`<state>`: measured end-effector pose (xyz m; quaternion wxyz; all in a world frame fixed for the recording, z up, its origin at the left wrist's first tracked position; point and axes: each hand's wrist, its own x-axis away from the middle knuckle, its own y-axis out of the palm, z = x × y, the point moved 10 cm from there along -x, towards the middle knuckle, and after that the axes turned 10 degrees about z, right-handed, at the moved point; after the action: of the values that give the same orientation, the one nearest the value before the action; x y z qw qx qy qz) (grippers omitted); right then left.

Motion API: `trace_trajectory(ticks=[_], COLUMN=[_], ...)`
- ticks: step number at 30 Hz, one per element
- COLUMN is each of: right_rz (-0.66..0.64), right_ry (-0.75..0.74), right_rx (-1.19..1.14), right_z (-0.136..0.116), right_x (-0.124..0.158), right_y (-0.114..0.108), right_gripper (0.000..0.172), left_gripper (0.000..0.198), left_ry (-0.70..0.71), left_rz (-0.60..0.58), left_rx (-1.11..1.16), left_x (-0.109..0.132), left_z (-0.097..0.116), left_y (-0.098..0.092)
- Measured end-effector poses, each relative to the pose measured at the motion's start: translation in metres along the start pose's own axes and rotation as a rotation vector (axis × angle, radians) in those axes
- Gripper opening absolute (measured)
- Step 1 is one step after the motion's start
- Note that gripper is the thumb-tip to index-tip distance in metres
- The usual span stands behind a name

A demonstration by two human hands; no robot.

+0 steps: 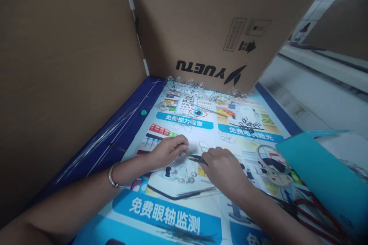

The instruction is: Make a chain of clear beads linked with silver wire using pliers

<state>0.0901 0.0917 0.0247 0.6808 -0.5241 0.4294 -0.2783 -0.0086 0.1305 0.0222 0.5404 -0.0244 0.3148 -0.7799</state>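
Observation:
My left hand (pixel 169 151) is closed, its fingertips pinching a small piece of wire with clear beads (pixel 183 154). My right hand (pixel 222 166) grips a pair of pliers (pixel 197 158) whose jaws point left and reach the pinched piece. Blur hides whether the jaws are closed on the wire. Just below the hands, a loop of wire with clear beads (pixel 185 176) lies on the printed poster sheet (pixel 214 201). Several thin straight wires (pixel 188 234) are spread nearer to me.
Tall cardboard panels (pixel 207 15) stand at the back and left. Along the back lie several clear beaded pieces (pixel 198 87); dark wire coils (pixel 249 124) sit to the right. At right are a teal box (pixel 324 168) and a tool with red handles (pixel 319 210).

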Motion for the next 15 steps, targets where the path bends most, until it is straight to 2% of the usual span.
trace_trajectory(ticks=[15], right_rz=[0.012], right_ry=[0.01], right_rx=[0.002], right_z=[-0.0018], right_x=[-0.0017], right_y=[0.002], right_gripper=[0.008], left_gripper=[0.013], left_ry=[0.027], left_rz=[0.051], left_rx=[-0.053], left_x=[-0.0001], left_z=[-0.0002], left_y=[-0.0037])
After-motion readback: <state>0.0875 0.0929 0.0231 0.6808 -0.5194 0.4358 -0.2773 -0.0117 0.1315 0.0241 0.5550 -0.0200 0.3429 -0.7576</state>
